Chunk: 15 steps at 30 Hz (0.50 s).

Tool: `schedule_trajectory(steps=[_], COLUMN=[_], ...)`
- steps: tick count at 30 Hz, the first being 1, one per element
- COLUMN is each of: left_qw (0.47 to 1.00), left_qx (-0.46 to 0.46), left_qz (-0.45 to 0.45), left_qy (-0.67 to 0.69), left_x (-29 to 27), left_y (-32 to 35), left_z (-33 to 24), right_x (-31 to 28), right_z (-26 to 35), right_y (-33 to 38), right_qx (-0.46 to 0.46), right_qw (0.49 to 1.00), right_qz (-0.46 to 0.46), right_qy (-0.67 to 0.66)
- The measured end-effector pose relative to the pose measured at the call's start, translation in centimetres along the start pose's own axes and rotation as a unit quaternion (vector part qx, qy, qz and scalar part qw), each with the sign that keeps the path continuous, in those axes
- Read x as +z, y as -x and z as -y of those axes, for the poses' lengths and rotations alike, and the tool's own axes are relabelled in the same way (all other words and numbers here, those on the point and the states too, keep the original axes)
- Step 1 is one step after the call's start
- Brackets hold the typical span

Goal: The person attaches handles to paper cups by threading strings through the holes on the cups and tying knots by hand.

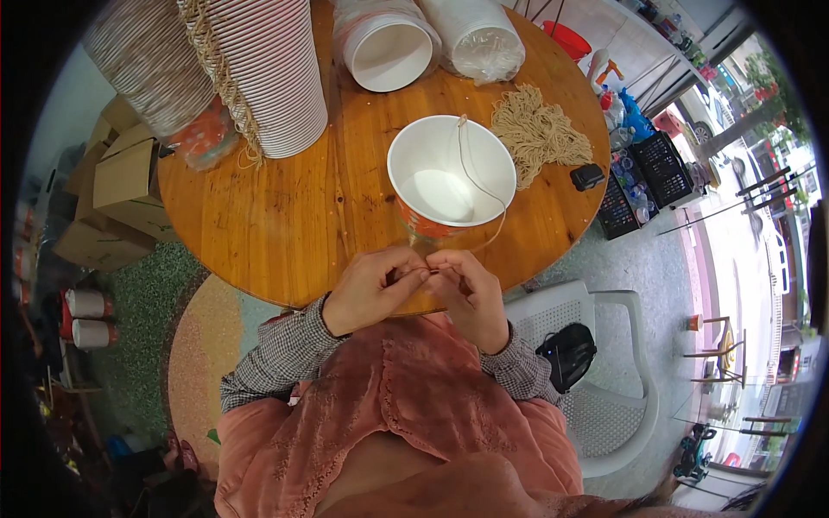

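Note:
A white paper bucket (453, 173) with a red-printed outside stands on the wooden table just beyond my hands, its mouth tilted toward me. A thin beige string (464, 155) passes at its far rim, runs down across the mouth and trails over the right side toward my hands. At the table's near edge, my left hand (376, 285) and my right hand (471, 293) meet fingertip to fingertip. Both are closed in a pinch on the string, of which only a little shows between them. A knot, if any, is hidden by the fingers.
The round table (259, 224) holds a tall stack of nested paper buckets (276, 78) hung with strings, bagged buckets (393, 52), a heap of loose strings (540, 129) and a small black object (587, 177). A white plastic chair (617, 397) with a black bag (567, 356) stands at right.

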<state>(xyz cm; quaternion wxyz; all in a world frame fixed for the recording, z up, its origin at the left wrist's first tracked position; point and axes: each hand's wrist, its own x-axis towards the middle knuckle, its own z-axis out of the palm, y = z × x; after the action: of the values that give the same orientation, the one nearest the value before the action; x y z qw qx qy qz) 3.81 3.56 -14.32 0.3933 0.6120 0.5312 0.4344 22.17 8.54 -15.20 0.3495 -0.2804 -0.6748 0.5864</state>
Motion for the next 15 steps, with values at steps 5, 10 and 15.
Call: schedule_trajectory(steps=[5, 10, 15], left_qw=[0.996, 0.964, 0.991], left_qx=[-0.057, -0.088, 0.063], left_qz=[-0.032, -0.049, -0.06], left_qy=[0.054, 0.244, 0.098], left_x=[-0.7, -0.9, 0.9], left_y=[0.6, 1.0, 0.2], left_z=[0.6, 1.8, 2.2], right_x=[0.7, 0.8, 1.0], right_z=[0.0, 0.6, 0.7], right_y=[-0.8, -0.7, -0.5], right_qx=[-0.06, -0.093, -0.104], right_qw=[0.99, 0.981, 0.976], right_qz=[-0.044, -0.092, -0.064], right_qy=[0.121, 0.146, 0.18])
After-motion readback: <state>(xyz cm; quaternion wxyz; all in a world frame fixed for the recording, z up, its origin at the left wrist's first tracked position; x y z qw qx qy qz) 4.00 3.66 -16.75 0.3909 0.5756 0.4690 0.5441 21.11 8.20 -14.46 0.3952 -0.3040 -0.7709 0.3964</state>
